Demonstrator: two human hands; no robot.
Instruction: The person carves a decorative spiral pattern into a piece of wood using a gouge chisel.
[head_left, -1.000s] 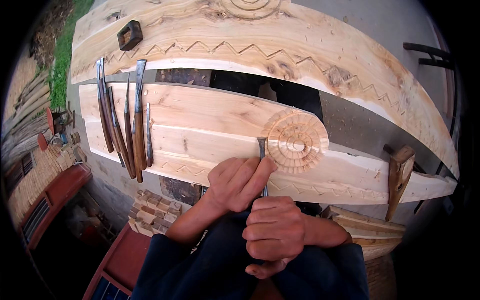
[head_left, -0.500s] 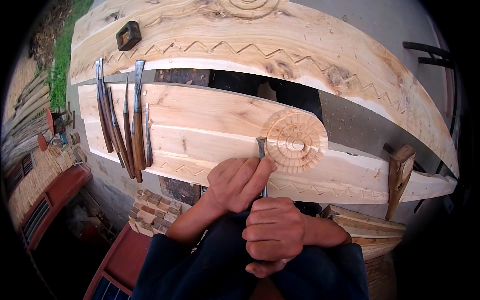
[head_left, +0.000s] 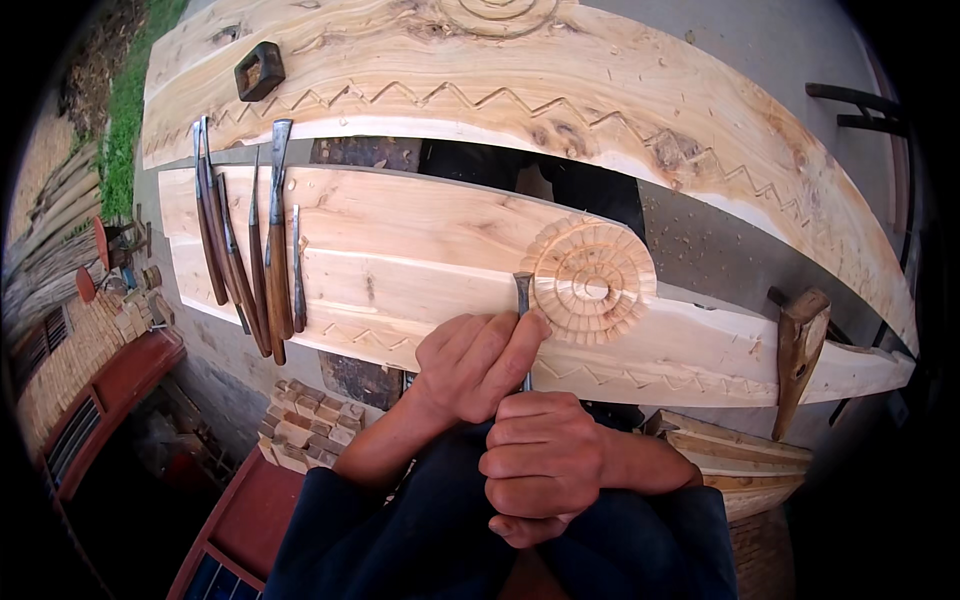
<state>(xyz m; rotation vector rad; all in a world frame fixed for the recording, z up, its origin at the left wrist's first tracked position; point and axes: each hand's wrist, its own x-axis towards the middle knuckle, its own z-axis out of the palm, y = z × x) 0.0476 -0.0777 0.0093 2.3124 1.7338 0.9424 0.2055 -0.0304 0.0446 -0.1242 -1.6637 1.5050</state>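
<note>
Chisel (head_left: 523, 290) crosses the near edge of the carved board (head_left: 420, 225), blade just beside the rosette (head_left: 590, 285); left hand (head_left: 468, 365) closed round its shaft, right hand (head_left: 540, 455) wrapped below, shifted slightly left since the earlier frame.

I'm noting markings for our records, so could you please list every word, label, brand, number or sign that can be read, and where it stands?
None can be read in this view.
The near board bears a round rosette and zigzags, carved patterns rather than lettering.
Any stamp on the chisel or the row of tools would be too small to read.
</note>
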